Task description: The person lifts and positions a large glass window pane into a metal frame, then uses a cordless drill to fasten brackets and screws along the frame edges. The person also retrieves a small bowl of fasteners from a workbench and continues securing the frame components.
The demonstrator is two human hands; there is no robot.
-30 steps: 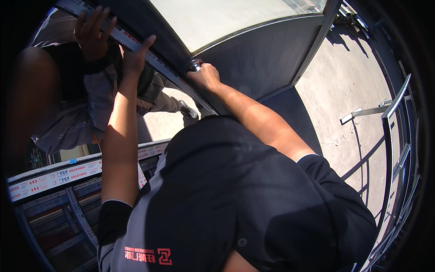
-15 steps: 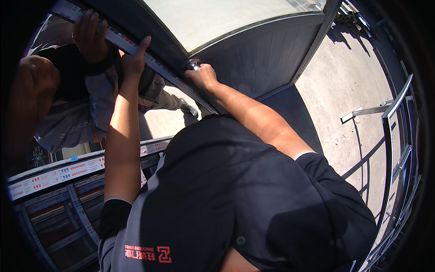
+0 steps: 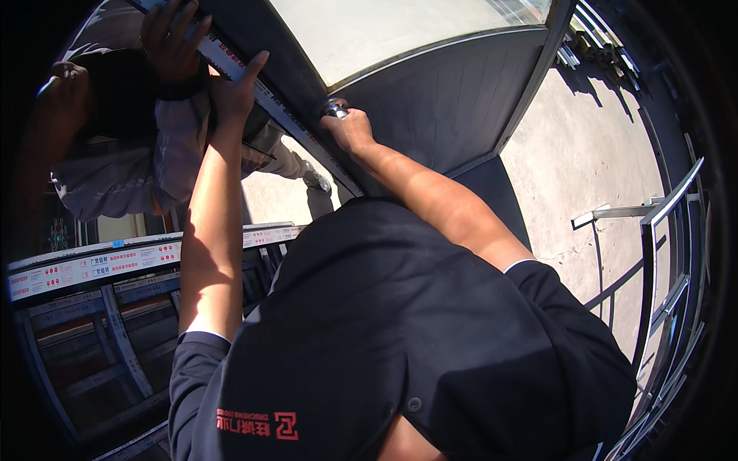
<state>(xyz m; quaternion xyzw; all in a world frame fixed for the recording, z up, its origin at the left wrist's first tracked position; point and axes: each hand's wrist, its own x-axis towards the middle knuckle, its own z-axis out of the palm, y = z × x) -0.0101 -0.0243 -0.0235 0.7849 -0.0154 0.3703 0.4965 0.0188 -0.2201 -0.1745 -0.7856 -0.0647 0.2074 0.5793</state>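
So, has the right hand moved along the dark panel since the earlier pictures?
No, no clear shift either way: the right hand stays on the shiny metal piece, below the lower-left corner of the pale pane.

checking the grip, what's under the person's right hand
Part of a shiny, rounded metal piece shows past the right hand; whatever the palm and curled fingers cover cannot be seen.
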